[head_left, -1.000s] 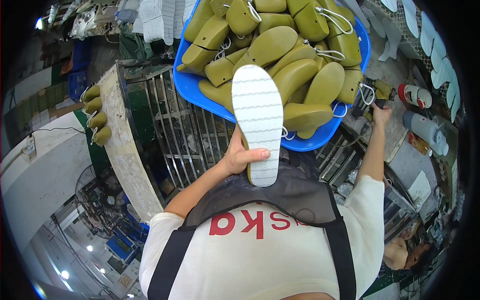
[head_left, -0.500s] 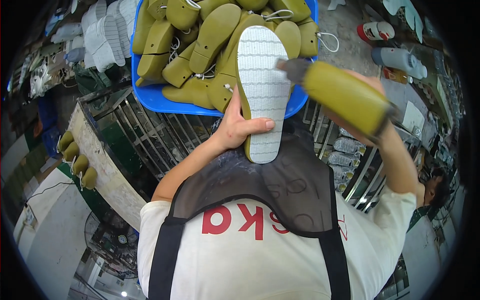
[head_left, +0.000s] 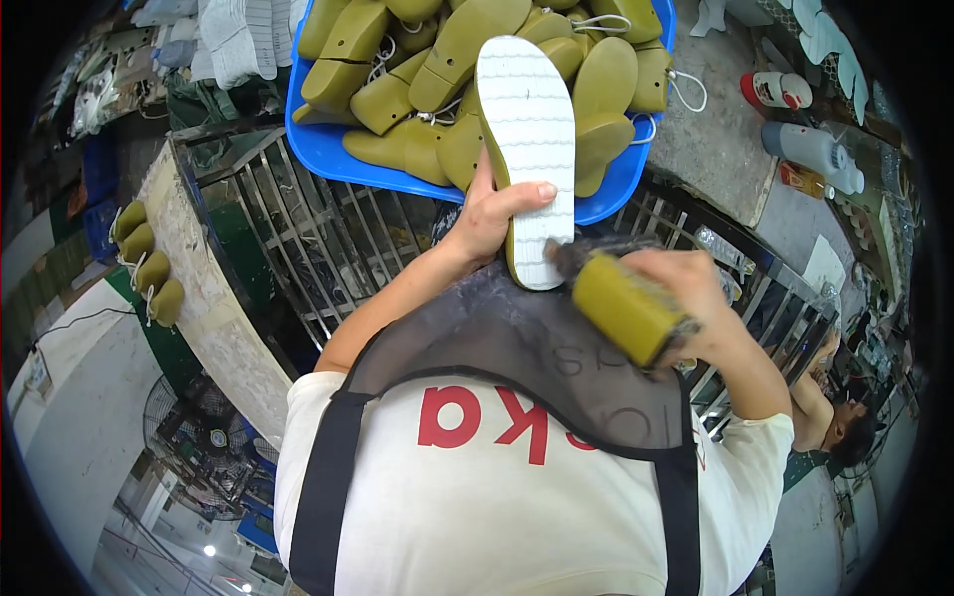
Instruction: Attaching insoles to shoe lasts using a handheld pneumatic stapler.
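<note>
My left hand (head_left: 485,214) grips an olive-green shoe last (head_left: 497,159) at its waist, thumb laid across the white ribbed insole board (head_left: 527,109) covering its bottom. The narrow heel end points toward my body. My right hand (head_left: 691,288) is closed around a blocky yellow-green tool (head_left: 628,313) with a dark, narrow nose. It resembles a staple gun, but motion blur hides its exact kind. Its nose is at the heel part of the board; whether it touches I cannot tell.
Beyond the last stands a blue tub (head_left: 397,177) heaped with olive shoe lasts (head_left: 477,40). Several lasts (head_left: 149,258) line a worn ledge at left. Bottles (head_left: 810,144) stand on the right bench. Metal railings (head_left: 308,219) flank me; another person (head_left: 835,427) is at lower right.
The tool in my right hand has come down and toward me, from beside the board's middle to its heel. The tub appears shifted right and upward in view.
</note>
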